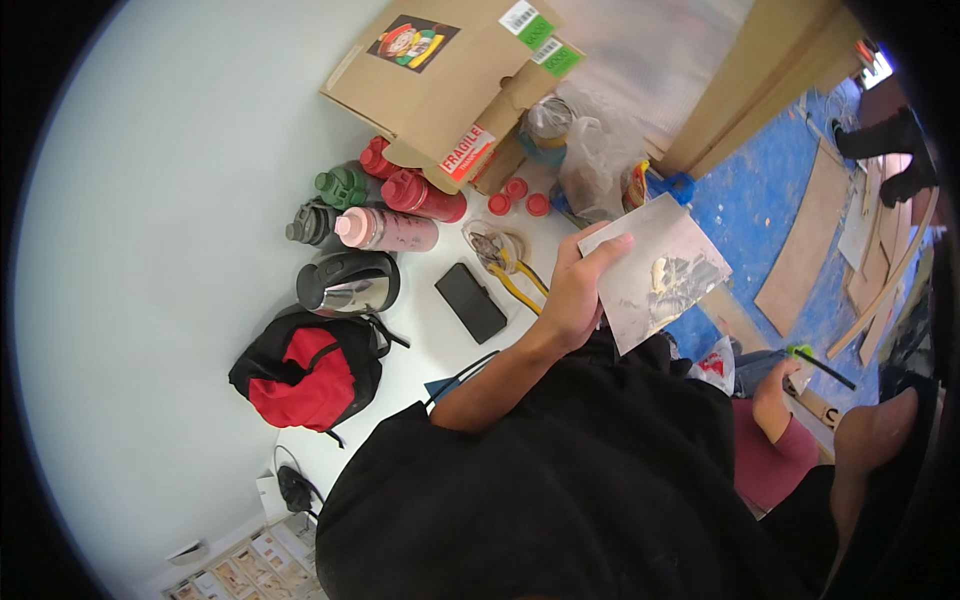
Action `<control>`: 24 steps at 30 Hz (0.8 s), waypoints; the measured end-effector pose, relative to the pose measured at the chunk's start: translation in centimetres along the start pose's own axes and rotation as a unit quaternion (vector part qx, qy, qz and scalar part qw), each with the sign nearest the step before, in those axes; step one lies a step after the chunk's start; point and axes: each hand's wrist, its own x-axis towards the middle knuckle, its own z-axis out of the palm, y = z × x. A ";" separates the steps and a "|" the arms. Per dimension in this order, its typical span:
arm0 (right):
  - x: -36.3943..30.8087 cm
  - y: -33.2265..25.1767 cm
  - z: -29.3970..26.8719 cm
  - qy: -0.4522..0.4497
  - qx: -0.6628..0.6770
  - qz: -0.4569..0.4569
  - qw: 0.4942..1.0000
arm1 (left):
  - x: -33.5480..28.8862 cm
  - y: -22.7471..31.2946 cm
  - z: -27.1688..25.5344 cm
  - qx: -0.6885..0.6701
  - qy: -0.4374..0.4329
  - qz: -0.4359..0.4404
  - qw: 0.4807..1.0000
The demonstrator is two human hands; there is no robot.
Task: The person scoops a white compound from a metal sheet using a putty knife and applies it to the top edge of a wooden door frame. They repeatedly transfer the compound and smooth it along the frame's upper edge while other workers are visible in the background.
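Observation:
My left hand (583, 285) reaches in from the left at chest height and grips a square, flat metal plate (640, 250) by its near left edge. The thumb lies on top and the other fingers are hidden beneath. A smear of cream-coloured paste (660, 278) sits on the shiny, streaked surface. Of my right side only a bent, shadowed arm (862, 450) shows near the right rim; that hand is out of sight. Yellow-handled pliers (515, 285) lie on the white table close to my left wrist.
The white table (410, 365) bears a phone (470, 303), kettle (350, 284), red-black bag (310, 375), several bottles (388, 229) and a cardboard box (430, 90). A co-worker in a maroon shirt (768, 450) is low at right. Boards (800, 250) lie on the blue floor covering (745, 215).

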 end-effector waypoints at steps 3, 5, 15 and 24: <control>-1.6 0.5 -0.6 0.016 0.000 -0.007 1.000 | 0.4 -1.1 1.6 0.020 -0.011 0.006 1.000; -2.7 0.7 -1.3 0.032 -0.006 -0.007 0.999 | 0.7 -2.1 2.6 0.022 0.046 -0.010 0.999; -9.1 2.0 -5.0 0.107 -0.066 -0.067 0.990 | 1.8 -6.1 8.4 0.058 0.020 0.010 0.998; -16.9 4.1 -9.7 0.178 -0.135 -0.041 0.974 | 2.3 -9.2 12.8 0.070 0.034 0.011 0.997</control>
